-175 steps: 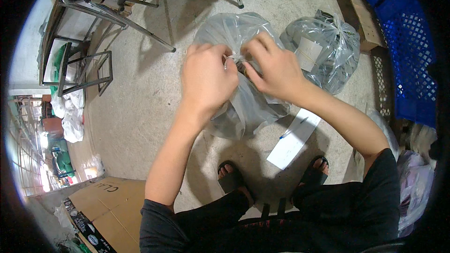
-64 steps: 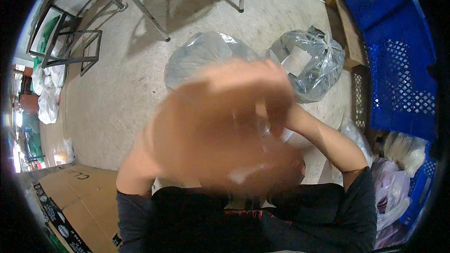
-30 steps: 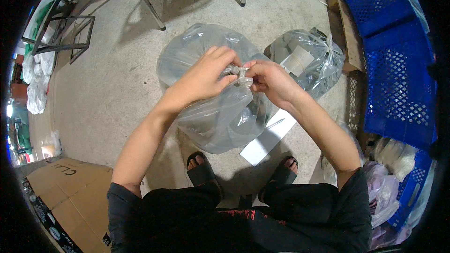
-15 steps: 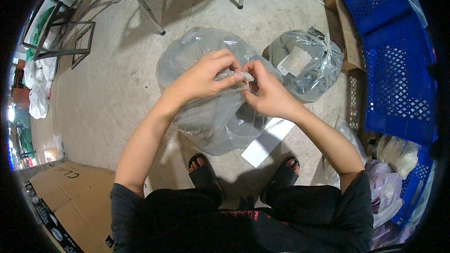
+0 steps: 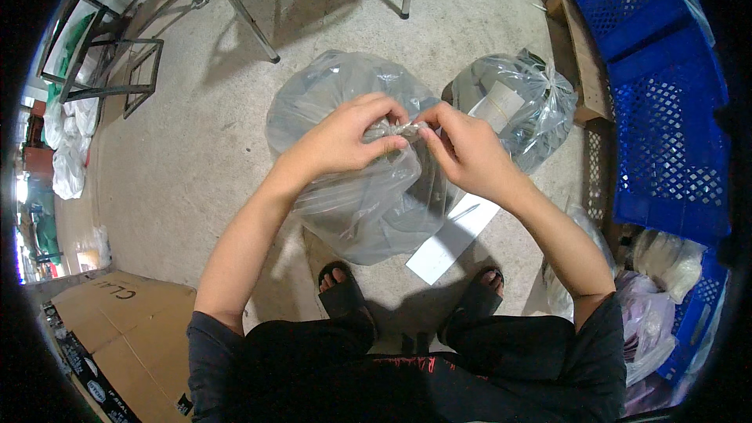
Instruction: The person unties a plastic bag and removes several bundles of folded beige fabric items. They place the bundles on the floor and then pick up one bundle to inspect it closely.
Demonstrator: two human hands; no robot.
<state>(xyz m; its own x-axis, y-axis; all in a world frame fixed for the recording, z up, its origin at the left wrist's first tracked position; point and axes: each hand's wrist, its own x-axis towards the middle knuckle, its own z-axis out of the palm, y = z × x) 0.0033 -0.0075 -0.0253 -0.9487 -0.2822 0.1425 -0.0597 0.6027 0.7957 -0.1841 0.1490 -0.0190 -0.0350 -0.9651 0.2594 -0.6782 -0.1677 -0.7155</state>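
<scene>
A large, clear plastic bag (image 5: 352, 219) stands on the floor in front of my feet, bulging, with dark shapes showing faintly through it. My left hand (image 5: 356, 135) is closed round the bag's gathered neck. Just to its right, my right hand (image 5: 468, 149) pinches the twisted end of that neck between thumb and fingers. Beside it on the right sits a second clear plastic bag (image 5: 540, 121), tied at its top, with a pale card (image 5: 500, 104) on it. A white sheet of paper (image 5: 439, 254) lies under my right forearm, and a pen (image 5: 464, 212) rests on it.
Blue plastic crates (image 5: 666, 133) line the right side, with filled plastic bags (image 5: 646, 313) below them. A cardboard box (image 5: 125, 329) is at the lower left. Metal legs (image 5: 243, 12) stand at the far side, and a dark metal frame (image 5: 117, 70) at the left.
My right hand has shifted slightly right and turned, its fingers now pinching the tip of the bag's neck. My left hand keeps its hold. The pen on the paper shows more plainly.
</scene>
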